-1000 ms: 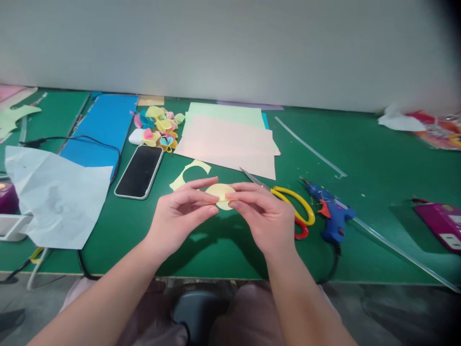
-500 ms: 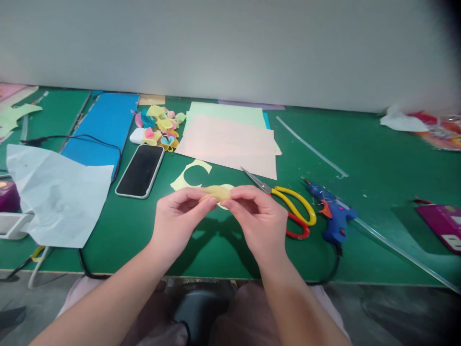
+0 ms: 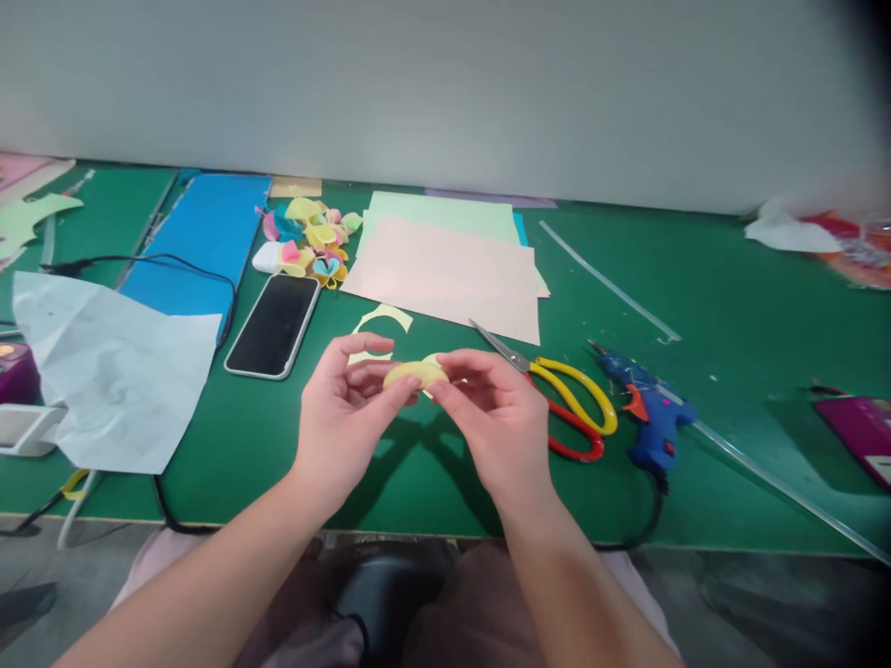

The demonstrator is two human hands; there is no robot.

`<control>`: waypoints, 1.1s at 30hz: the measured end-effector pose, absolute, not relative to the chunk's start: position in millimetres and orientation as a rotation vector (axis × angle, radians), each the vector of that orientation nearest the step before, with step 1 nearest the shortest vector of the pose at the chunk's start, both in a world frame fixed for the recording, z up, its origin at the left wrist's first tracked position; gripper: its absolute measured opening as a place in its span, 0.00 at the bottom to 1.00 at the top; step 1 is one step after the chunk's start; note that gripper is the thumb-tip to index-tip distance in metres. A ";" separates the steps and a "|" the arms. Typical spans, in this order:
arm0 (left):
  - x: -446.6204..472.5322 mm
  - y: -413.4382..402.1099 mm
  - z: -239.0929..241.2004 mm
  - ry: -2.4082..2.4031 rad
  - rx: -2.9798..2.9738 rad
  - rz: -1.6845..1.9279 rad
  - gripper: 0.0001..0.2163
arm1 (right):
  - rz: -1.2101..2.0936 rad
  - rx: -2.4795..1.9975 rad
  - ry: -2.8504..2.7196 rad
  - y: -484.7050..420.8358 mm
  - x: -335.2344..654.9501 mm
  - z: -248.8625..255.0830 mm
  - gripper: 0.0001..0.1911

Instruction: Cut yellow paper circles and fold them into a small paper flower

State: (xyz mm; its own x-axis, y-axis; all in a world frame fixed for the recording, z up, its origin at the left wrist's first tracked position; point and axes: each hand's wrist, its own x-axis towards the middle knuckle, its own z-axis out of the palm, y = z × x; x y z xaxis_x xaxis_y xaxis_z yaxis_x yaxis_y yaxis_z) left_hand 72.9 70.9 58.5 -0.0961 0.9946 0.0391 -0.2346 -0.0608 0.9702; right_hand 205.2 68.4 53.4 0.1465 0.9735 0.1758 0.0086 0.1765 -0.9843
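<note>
Between my two hands is a small yellow paper piece (image 3: 407, 374), curved or folded into an oval. My left hand (image 3: 344, 422) has its thumb against the near side of the piece, with the index finger lifted off. My right hand (image 3: 494, 417) pinches the right end between thumb and fingers. Behind the fingers a pale yellow paper disc (image 3: 432, 360) shows in part on the table. Just beyond my left fingers lies a pale yellow paper scrap (image 3: 396, 315) with a round hole cut out. Scissors (image 3: 515, 358) with one yellow and one red handle lie right of my right hand.
A blue glue gun (image 3: 651, 417) with a clear stick and black cord lies at the right. Pink and green paper sheets (image 3: 445, 278) are stacked behind. Folded paper flowers (image 3: 313, 237) and a phone (image 3: 274, 325) sit left, near a crumpled white sheet (image 3: 125, 380).
My left index finger has lifted away from the yellow paper piece, and the left fingers have spread. The right hand keeps its pinch. The view has shifted slightly.
</note>
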 end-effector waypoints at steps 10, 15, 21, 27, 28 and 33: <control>72.8 69.9 59.2 1.105 1.095 1.418 0.14 | 1.009 -1.126 -1.241 70.3 207.0 58.3 0.03; 72.7 69.0 57.2 1.115 1.125 1.410 0.14 | 0.973 -1.150 -1.247 69.7 206.3 57.3 0.03; 72.9 69.6 56.8 1.145 1.124 1.404 0.15 | 0.969 -1.174 -1.251 68.4 206.8 58.4 0.03; 73.2 69.8 57.2 1.152 1.130 1.401 0.14 | 0.978 -1.168 -1.249 69.0 205.4 59.1 0.03; 73.2 69.8 57.4 1.158 1.128 1.400 0.14 | 0.978 -1.172 -1.249 69.1 205.3 59.1 0.03; 73.5 69.6 57.9 1.172 1.124 1.396 0.14 | 0.969 -1.190 -1.252 69.6 205.3 58.7 0.02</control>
